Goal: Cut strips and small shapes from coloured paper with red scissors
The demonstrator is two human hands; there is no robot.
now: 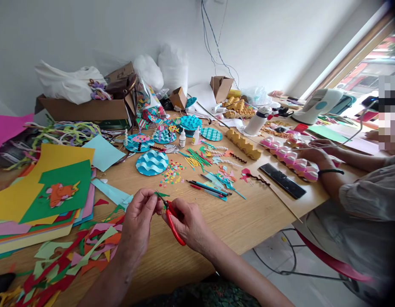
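Note:
My left hand (141,215) pinches a small piece of green paper (162,194) above the wooden table. In my right hand (191,226) are red-handled scissors (174,228), their dark blades pointing up and left at the green paper. The fingers of both hands are close together. Just beyond them lie colourful paper dots (172,172), and several pens (207,189) rest to the right. A round blue plate with wavy strips (152,162) lies behind my hands.
Coloured paper sheets (15,200) and paper scraps (85,251) cover the left side. Glue bottles (182,138) stand farther back. On the right are a black phone (282,181), a pink egg-carton strip (290,160), a thin stick (285,204) and another person's hands (314,152).

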